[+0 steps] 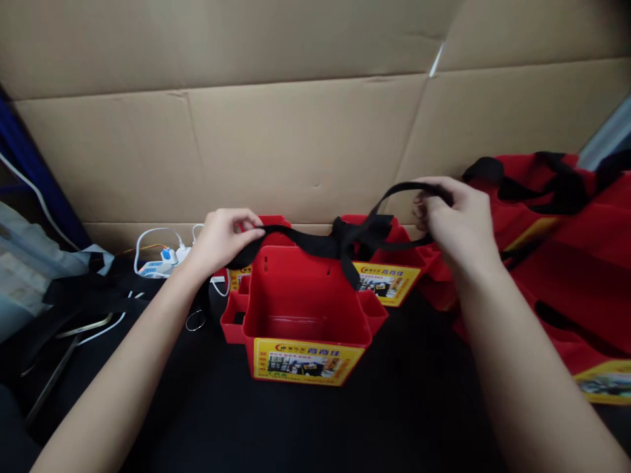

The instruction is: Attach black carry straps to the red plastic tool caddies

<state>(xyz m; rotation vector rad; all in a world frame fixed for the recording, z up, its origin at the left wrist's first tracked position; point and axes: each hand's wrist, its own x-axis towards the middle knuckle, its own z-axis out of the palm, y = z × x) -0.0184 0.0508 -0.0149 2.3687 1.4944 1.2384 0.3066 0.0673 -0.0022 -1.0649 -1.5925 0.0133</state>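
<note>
You held the black strap (306, 242), bunched and looped, near the red box (300, 282), which stood upright, open-topped and yellow-labelled.

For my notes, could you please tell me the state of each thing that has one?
Left hand, pinching the strap
Right hand, gripping the strap
Strap, bunched midway, looped near the right hand
Front bin, upright, open-topped
Rear bins, partly hidden
Power strip, plugs inserted
Cardboard, upright, creased
Red goods at right, overlapping
</note>
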